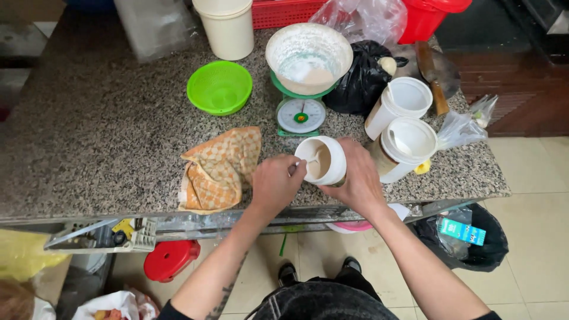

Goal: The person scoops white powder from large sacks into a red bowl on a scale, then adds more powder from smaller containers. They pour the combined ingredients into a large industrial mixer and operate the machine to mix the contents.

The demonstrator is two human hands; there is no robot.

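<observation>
My left hand [274, 182] grips a spoon [307, 162] whose bowl reaches into a white jar [323, 160] tilted toward me on the speckled granite counter [101, 142]. My right hand [355, 175] wraps around that jar from the right and holds it. Pale powder shows inside the jar. Behind it stands a green kitchen scale [301, 114] carrying a white bowl [309, 56] with powder at its bottom.
An orange checked cloth [220, 169] lies left of my hands, a green strainer bowl [219, 87] behind it. Two open white jars [406, 121] stand to the right, beside a black bag [360, 80] and a cleaver [435, 74]. A red stool [170, 259] sits below the counter.
</observation>
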